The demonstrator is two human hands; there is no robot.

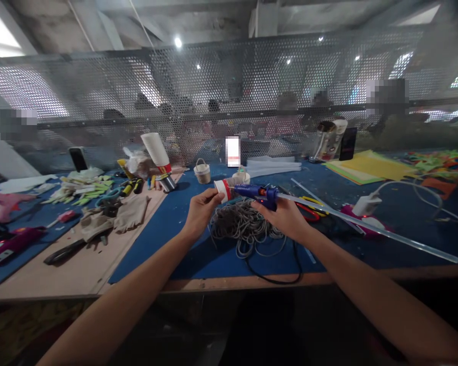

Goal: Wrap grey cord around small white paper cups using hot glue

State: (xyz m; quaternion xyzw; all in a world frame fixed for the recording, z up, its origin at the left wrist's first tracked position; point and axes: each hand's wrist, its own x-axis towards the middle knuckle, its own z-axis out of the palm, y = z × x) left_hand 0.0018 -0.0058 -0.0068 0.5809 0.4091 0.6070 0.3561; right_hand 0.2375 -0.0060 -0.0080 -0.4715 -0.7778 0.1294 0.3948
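My left hand (200,211) is closed on a small paper cup (222,190), white with a red band, tipped on its side above the mat. In my right hand (286,217) is a blue hot glue gun (252,191), its nozzle pointing left at the cup; I cannot tell whether the tip touches it. A long clear glue stick (370,227) sticks out of the gun's back. Under both hands lies a tangled heap of grey cord (240,229). Just behind stands a little cord-wrapped basket with a handle (202,172).
Leaning at the left is a stack of paper cups (154,150). Gloves (132,214), pens and a pink glue gun (9,199) lie further left. On the right are coloured sheets (370,165), a white plug adapter (366,204) and scissors (313,206). A perforated metal screen (229,91) closes the back.
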